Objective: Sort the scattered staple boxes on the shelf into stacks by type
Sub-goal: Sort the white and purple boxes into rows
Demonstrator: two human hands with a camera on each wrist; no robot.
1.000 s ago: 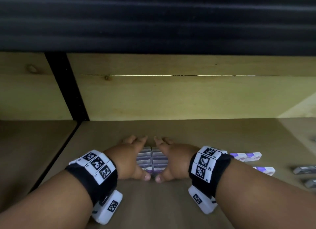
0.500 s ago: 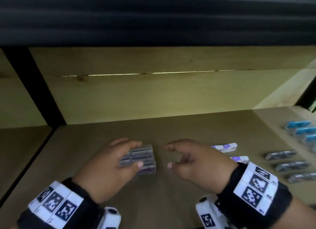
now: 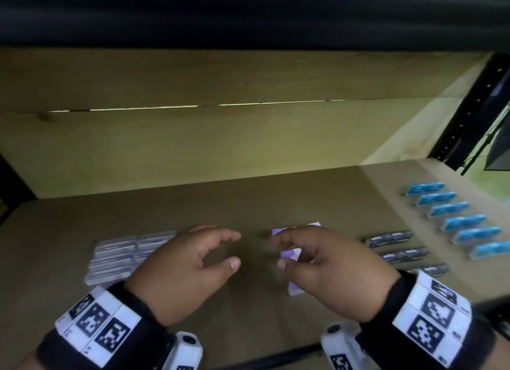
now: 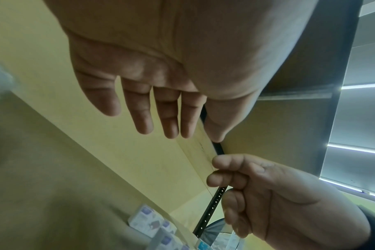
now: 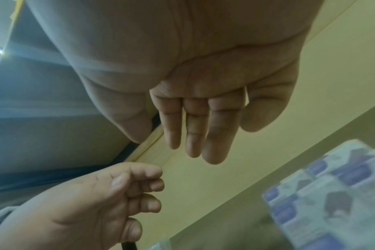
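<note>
Two hands are held above the wooden shelf [image 3: 276,193], neither in contact with a box. The left hand [image 3: 190,270] is kept loosely curved, thumb and fingers apart, empty; its palm and straight fingers are confirmed in the left wrist view. The right hand [image 3: 328,270] is likewise relaxed and holds nothing, and is poised over the scattered purple-and-white staple boxes [image 3: 291,253], which lie partly hidden beneath it; a reach for these is judged to be the step in hand. The grouped stack of purple boxes [image 3: 121,255] is seen at the left, set square and tight, presumably so that like boxes stay together. At the right, the blue boxes [image 3: 452,220] are laid in a diagonal row, each apart from the next, and the grey boxes [image 3: 397,246] lie between them and the right hand; both are judged not yet stacked.
</note>
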